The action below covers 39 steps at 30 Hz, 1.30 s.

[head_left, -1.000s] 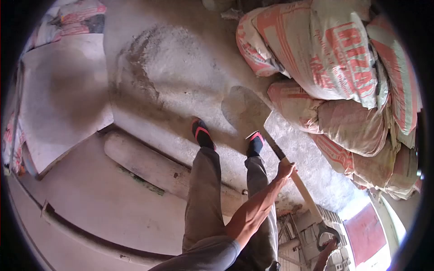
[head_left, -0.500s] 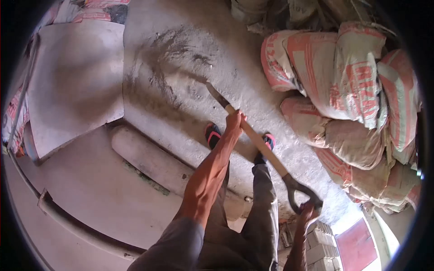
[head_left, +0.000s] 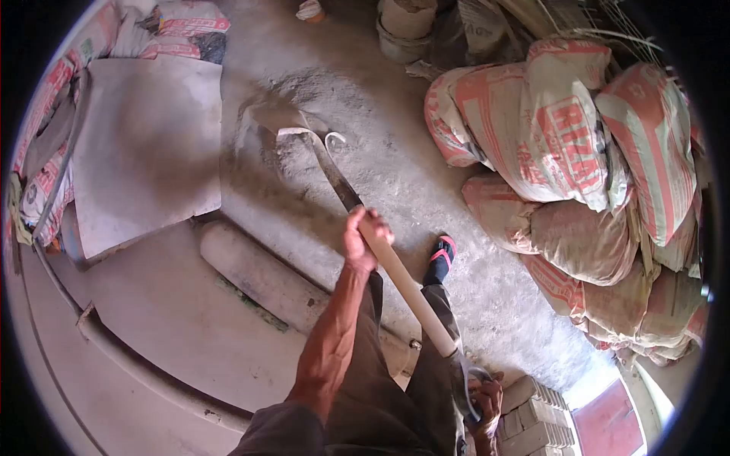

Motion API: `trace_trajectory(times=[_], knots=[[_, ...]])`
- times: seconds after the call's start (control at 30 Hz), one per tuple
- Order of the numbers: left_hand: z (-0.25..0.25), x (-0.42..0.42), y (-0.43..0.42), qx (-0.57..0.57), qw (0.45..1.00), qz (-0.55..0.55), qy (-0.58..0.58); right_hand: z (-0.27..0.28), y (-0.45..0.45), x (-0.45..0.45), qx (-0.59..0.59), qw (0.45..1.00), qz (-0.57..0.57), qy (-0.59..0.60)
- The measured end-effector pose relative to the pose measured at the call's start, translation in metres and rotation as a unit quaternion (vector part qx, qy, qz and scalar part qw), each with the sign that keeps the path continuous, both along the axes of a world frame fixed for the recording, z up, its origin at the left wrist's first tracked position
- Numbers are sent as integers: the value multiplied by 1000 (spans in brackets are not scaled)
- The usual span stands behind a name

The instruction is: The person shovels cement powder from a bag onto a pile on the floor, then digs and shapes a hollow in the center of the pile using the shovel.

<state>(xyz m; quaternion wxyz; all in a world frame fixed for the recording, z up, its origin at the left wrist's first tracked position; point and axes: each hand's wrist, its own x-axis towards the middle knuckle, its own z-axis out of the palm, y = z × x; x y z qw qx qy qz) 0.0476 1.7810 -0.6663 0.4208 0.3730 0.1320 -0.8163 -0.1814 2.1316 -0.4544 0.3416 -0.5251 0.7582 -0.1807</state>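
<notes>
A shovel with a wooden shaft slants across the view, from lower right to upper middle. My left hand is closed around the shaft just behind the dark metal neck. At the other end, my right hand grips the dark D-shaped handle, its fingers partly hidden by it. The blade, seen mostly at its pale edge, is turned on its side over a low patch of grey powder on the floor. A pale curved strip shows beside the blade.
Stuffed red-and-white sacks are piled at the right. A flat board lies at the left, near a rounded ledge and a pipe. A bucket stands at the back; stacked blocks sit lower right.
The shovel has turned and its blade has shifted left and slightly up. My left hand has moved left and down in view; my right hand has dropped lower and left. One foot no longer shows.
</notes>
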Motion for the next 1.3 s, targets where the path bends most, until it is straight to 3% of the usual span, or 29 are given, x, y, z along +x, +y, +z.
trace_trajectory(times=[0.03,0.1,0.17,0.23,0.3,0.33,0.37,0.4,0.47,0.53,0.6,0.67,0.7,0.73,0.77,0.83,0.9,1.03,1.07,1.13,1.2,1.3], knots=[[0,-4,-15,44,998,46,-3,-7,4,1,6,997,-66,-32],[-45,-2,-33,45,999,5,-9,-20,13,2,47,964,-236,-110],[-73,-33,-20,52,966,-117,-225,-27,34,5,128,873,-428,-198],[-96,-72,14,73,931,-176,-311,-38,59,5,45,775,-574,-260],[-116,-111,61,125,919,-231,-296,-50,126,-13,86,726,-663,-160],[-120,-133,84,136,899,-285,-303,-45,142,-23,79,694,-699,-154],[-148,-155,120,156,909,-272,-275,-40,160,-33,70,661,-733,-148],[-161,-171,147,157,895,-338,-244,-43,199,-47,74,651,-744,-133],[-171,-206,185,189,906,-321,-202,-21,197,-68,89,655,-749,-56],[-185,-227,206,206,900,-343,-171,-12,176,-74,86,700,-709,17],[-200,-237,203,220,898,-354,-139,-27,211,-116,109,684,-721,-13],[-208,-233,171,214,905,-338,-142,-46,191,-131,120,681,-720,-57],[-223,-222,149,179,919,-329,-123,-67,153,-140,107,679,-719,-103],[-235,-210,119,147,929,-314,-133,-88,103,-140,134,649,-747,-58],[-244,-190,77,117,938,-288,-153,-118,82,-149,100,687,-708,-131],[-250,-141,-17,76,958,-209,-179,-147,-42,-135,93,710,-674,-179],[-232,-97,-97,68,978,-107,-165,-159,-137,-107,31,776,-607,-172],[-174,-57,-154,75,991,27,-109,-116,-165,-76,-122,881,-446,-105],[-160,-48,-153,64,995,32,-76,-90,-170,-75,-183,949,-257,5],[-128,-27,-149,27,999,43,-14,-53,-153,-65,-215,946,-194,148],[-56,-13,-139,-8,997,46,-61,-16,-168,-41,-161,977,-132,42],[-36,25,-110,36,998,34,-39,8,-157,-7,-88,994,-21,-56]])
